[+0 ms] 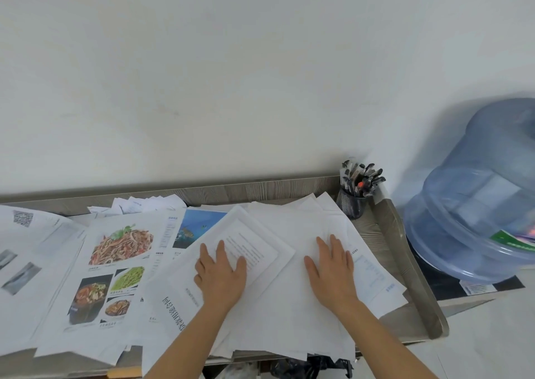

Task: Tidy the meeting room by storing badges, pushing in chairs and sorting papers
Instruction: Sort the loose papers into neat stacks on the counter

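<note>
1. The left hand point(221, 274) lies flat, fingers straight and spread, gripping nothing. It rests on a printed sheet point(254, 248), and its palm hides part of the text.
2. The right hand point(333, 268), at 3 o'clock from the left, rests flat with straight fingers on a blank white stack point(289, 306).
3. Loose papers point(162, 262) overlap across the table point(260, 189), so most sheets are partly covered.
4. A food-photo sheet point(121, 248) lies at 9 o'clock from the left hand. An underwater picture point(199, 225) at 11 o'clock is half covered.
5. A QR-code sheet point(21, 217) is cut off by the frame's left edge.
6. A mesh pen holder point(354, 204) stands at 1 o'clock from the right hand.
7. A blue water bottle point(474, 204) at 3 o'clock is blurred and cut off by the frame's right edge.
8. Dark shapes point(304, 367) under the table's near edge, at 6 o'clock, cannot be made out.
</note>
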Demonstrator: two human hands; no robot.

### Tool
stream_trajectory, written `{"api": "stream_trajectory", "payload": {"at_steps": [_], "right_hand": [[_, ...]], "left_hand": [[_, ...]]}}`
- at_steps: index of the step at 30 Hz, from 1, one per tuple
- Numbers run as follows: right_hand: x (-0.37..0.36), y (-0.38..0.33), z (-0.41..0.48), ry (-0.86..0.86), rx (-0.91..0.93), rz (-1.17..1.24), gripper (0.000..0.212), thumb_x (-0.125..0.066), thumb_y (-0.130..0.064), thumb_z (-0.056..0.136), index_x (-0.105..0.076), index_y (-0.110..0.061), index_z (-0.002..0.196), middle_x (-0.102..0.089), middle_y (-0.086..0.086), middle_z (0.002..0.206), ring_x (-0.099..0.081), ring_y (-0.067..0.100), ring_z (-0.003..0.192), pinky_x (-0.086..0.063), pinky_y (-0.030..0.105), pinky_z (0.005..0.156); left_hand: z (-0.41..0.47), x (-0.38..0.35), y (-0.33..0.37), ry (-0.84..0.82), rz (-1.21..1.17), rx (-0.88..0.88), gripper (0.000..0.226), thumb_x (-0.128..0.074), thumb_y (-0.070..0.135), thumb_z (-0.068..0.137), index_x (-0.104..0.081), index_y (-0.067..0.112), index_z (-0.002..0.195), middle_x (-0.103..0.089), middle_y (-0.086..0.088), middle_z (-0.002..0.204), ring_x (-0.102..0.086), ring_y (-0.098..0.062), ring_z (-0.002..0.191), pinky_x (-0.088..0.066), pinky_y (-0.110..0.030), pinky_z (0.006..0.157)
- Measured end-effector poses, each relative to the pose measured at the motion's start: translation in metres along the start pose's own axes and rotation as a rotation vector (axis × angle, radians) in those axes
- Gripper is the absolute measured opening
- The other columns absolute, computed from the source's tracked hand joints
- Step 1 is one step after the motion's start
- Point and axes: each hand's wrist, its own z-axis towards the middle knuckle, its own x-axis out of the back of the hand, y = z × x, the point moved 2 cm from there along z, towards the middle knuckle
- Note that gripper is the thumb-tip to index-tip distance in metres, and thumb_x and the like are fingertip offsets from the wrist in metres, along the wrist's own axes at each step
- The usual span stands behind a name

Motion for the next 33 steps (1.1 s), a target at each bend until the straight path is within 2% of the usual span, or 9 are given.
{"api": "stream_trajectory", "payload": {"at_steps": [5,8,11,14,17,21,25,29,33], "right_hand": [[-0.002,-0.002,-0.013,0.026,-0.05,-0.037,0.068,-0.028,-0.057,0.102,-0.013,-0.023,0.159,0.001,0.015,0.166,0.008,0.031,0.153,0.008,0.045,0.123],[-0.008,-0.009,-0.023,-0.022,-0.103,-0.112,0.08,-0.011,-0.069,0.095,0.001,-0.024,0.16,0.009,0.021,0.164,0.015,0.035,0.152,0.014,0.047,0.121],[-0.019,-0.024,-0.028,-0.063,-0.104,-0.092,0.099,0.011,-0.076,0.076,0.009,-0.023,0.159,0.019,0.026,0.161,0.023,0.037,0.149,0.017,0.048,0.12],[-0.023,-0.033,-0.025,-0.096,-0.088,-0.009,0.094,-0.002,-0.079,0.083,0.015,-0.024,0.158,0.026,0.022,0.16,0.028,0.035,0.148,0.017,0.046,0.121],[-0.018,-0.03,-0.021,-0.074,-0.069,0.044,0.088,-0.016,-0.075,0.091,0.016,-0.025,0.157,0.019,0.015,0.164,0.021,0.03,0.151,0.016,0.044,0.121],[-0.011,-0.022,-0.023,-0.023,-0.076,-0.045,0.087,-0.015,-0.076,0.091,0.009,-0.027,0.158,0.01,0.016,0.165,0.013,0.033,0.152,0.012,0.046,0.122],[-0.016,-0.025,-0.028,-0.121,-0.079,-0.094,0.082,-0.022,-0.069,0.097,0.014,-0.027,0.158,0.022,0.022,0.162,0.022,0.038,0.149,0.012,0.049,0.122],[-0.022,-0.03,-0.026,-0.161,-0.058,-0.118,0.079,-0.021,-0.064,0.1,0.014,-0.024,0.158,0.031,0.026,0.157,0.031,0.041,0.145,0.016,0.05,0.12],[-0.015,-0.021,-0.022,-0.148,-0.014,-0.113,0.072,-0.021,-0.055,0.101,0.01,-0.023,0.159,0.026,0.023,0.16,0.025,0.038,0.148,0.013,0.049,0.122]], "left_hand": [[0.033,0.024,-0.051,0.047,0.27,-0.136,0.07,-0.034,0.06,0.097,-0.015,0.031,0.157,0.008,-0.007,0.166,0.014,-0.027,0.152,0.003,-0.05,0.12],[0.038,0.031,-0.067,-0.069,0.285,0.049,0.071,-0.029,0.066,0.096,-0.01,0.035,0.158,0.011,-0.01,0.165,0.012,-0.032,0.151,0.0,-0.053,0.12],[0.024,0.026,-0.052,-0.116,0.241,0.147,0.07,-0.024,0.067,0.096,-0.011,0.035,0.157,0.006,-0.014,0.165,0.0,-0.035,0.15,-0.009,-0.052,0.119],[0.003,0.015,-0.025,-0.182,0.23,0.068,0.074,-0.025,0.069,0.095,-0.011,0.032,0.157,-0.003,-0.012,0.164,-0.009,-0.035,0.148,-0.014,-0.05,0.117],[-0.002,0.018,-0.024,-0.113,0.191,0.045,0.076,-0.031,0.069,0.094,-0.014,0.028,0.157,-0.011,-0.012,0.163,-0.013,-0.033,0.147,-0.015,-0.049,0.116],[0.02,0.033,-0.06,0.007,0.176,0.223,0.083,-0.031,0.069,0.094,-0.007,0.022,0.158,0.006,-0.021,0.163,0.009,-0.038,0.15,0.002,-0.055,0.119],[0.024,0.033,-0.071,-0.002,0.102,0.357,0.087,-0.028,0.072,0.093,-0.004,0.02,0.159,0.012,-0.02,0.163,0.013,-0.039,0.149,0.005,-0.059,0.117],[0.005,0.012,-0.034,-0.088,0.129,0.197,0.089,-0.026,0.073,0.092,0.001,0.021,0.159,0.007,-0.016,0.165,0.005,-0.038,0.15,-0.005,-0.054,0.119],[-0.007,0.01,-0.015,-0.09,0.107,0.035,0.091,-0.038,0.07,0.092,0.001,0.02,0.158,-0.012,-0.012,0.163,-0.013,-0.034,0.148,-0.015,-0.05,0.116]]}}
